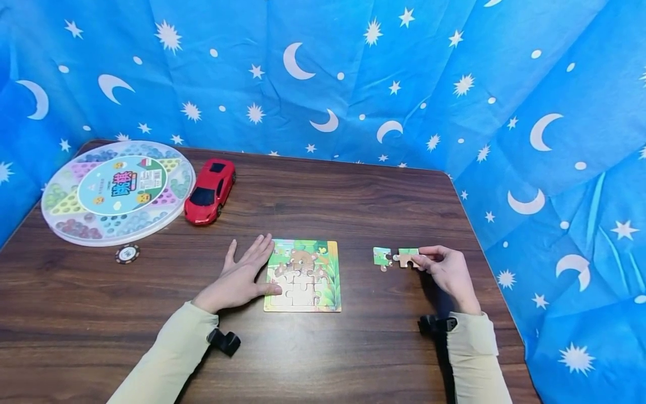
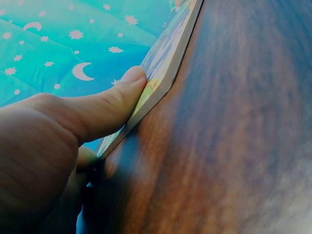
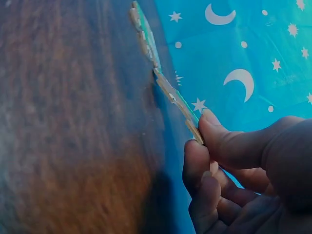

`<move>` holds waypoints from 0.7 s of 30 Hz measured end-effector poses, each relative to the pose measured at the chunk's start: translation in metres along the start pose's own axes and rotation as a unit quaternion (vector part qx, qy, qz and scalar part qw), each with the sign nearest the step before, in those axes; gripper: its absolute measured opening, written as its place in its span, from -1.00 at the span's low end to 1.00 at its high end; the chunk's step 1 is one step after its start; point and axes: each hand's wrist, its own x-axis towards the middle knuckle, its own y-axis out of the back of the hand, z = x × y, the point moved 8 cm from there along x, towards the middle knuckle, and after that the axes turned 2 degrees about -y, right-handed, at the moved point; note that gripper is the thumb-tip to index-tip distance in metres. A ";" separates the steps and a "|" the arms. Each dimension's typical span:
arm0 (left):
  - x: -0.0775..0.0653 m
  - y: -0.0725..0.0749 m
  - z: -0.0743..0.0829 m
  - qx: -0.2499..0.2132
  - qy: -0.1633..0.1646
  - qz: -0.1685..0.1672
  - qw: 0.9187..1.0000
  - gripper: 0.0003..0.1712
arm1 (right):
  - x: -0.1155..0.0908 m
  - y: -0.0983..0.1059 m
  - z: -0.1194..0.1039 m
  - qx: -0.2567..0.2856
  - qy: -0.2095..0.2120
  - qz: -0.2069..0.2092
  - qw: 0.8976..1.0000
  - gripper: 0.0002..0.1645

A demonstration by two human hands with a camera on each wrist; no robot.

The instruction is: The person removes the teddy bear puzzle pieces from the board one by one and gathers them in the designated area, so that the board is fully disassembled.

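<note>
A square bear jigsaw puzzle (image 1: 330, 278) lies flat on the table, with a green and yellow border. My left hand (image 1: 239, 280) rests along its left side with fingers spread and fairly straight. The left thumb (image 2: 109, 105) presses on the puzzle's front corner area. Off to the right, my right hand (image 1: 449, 275) pinches a brown and green puzzle piece (image 1: 407, 257) between thumb and fingers. Another puzzle piece (image 1: 382, 256), green with pale blue, is just left of the held one; in the right wrist view the two look nearly in line, and I cannot tell whether they touch.
At the back left stand a round Chinese checkers set (image 1: 121, 224) full of marbles and a red toy car (image 1: 209, 192). A black and white poker chip (image 1: 127, 254) lies in front of them. Blue moon-and-star cloth (image 1: 328, 84) hangs behind the brown table (image 1: 353, 196) and on both sides.
</note>
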 end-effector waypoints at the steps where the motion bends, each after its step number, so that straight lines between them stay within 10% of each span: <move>1: 0.000 0.000 0.000 0.000 0.001 -0.001 1.000 0.19 | 0.000 0.000 0.000 0.000 0.000 0.001 1.000 -0.66; 21: 0.000 0.002 0.001 0.001 0.001 -0.003 1.000 0.19 | 0.001 -0.006 -0.009 -0.090 0.003 0.030 0.996 -0.68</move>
